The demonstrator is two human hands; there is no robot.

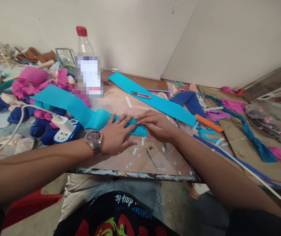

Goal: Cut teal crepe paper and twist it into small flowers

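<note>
Wood-toned table [135, 161], its worn front edge nearest the wearer, marked with small white scraps; places are given relative to the red-capped bottle [83, 44]. Nearer than the bottle and to its right, the left hand [116, 137] lies open, palm down and fingers spread, on one end of a turquoise fabric strip [81, 110]. The right hand [159, 124] is partly curled, fingertips at the same end (whether they pinch or merely press cannot be told). From the hands, the strip runs in front of the bottle and off to its left, wavy in the middle. It should prove light, soft and quick to crease; a hold close to its cut edges, with the rest supported flat, would probably suit it best. Nearer than the bottle and to its left, a white plug [65, 125] sits on a blue-sided socket block [74, 133]. To the bottle's right, a second turquoise strip [160, 106] carries small snips [143, 95]. Behind the bottle rises a pale wall [135, 29].
</note>
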